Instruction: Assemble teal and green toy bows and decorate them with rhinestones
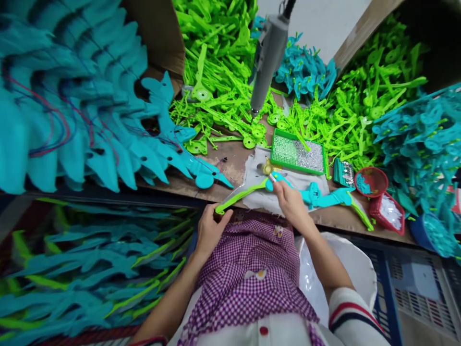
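On a pale cloth at the table's front edge lies a long plastic assembly, with a turquoise middle piece and a lime-green arm at the left. Fingers of my left hand are closed around the free end of this green arm. My right hand grips a small hammer by its handle. The yellowish hammer head is over the joint where green meets turquoise; whether it touches cannot be made out. Another green arm sticks out at the assembly's right end.
Behind the cloth stands a green tray of small metal pieces, under a hanging grey electric screwdriver. Green parts are heaped behind. Turquoise shells with wires are stacked left. Red bowl and red basket sit right.
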Demonstrator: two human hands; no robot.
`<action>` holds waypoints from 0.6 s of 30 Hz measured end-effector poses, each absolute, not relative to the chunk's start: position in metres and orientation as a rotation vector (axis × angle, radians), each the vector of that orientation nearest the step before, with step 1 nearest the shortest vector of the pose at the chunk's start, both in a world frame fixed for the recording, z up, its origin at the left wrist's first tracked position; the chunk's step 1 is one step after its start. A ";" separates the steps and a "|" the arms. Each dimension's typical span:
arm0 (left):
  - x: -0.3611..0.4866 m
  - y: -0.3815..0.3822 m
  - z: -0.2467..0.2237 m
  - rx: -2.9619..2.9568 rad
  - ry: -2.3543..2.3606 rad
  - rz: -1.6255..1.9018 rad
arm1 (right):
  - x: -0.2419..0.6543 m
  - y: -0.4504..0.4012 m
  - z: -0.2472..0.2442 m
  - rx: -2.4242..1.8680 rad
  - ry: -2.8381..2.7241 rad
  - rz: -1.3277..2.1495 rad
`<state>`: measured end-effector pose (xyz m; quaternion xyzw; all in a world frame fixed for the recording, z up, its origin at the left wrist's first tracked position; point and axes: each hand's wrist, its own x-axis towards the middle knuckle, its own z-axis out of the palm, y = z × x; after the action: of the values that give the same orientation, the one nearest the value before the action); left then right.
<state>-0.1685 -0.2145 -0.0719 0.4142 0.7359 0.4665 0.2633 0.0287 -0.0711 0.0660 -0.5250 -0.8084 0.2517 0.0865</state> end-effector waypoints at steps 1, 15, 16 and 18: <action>-0.167 -0.217 -0.072 1.164 2.025 1.283 | 0.025 -0.056 0.072 -1.535 -2.382 0.744; -0.217 -0.186 0.019 1.967 2.403 1.433 | -0.121 0.054 0.088 -1.212 -1.832 1.730; -0.218 -0.180 0.027 1.945 2.413 1.416 | -0.107 0.052 0.099 -1.134 -1.933 1.632; -0.221 -0.168 0.039 1.872 2.429 1.389 | -0.065 0.042 0.122 -0.945 -2.132 1.379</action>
<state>-0.2215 -0.1680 0.0387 0.5525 0.7170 0.4099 -0.1125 -0.0654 0.0422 0.1219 -0.3405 -0.7687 0.4971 0.2145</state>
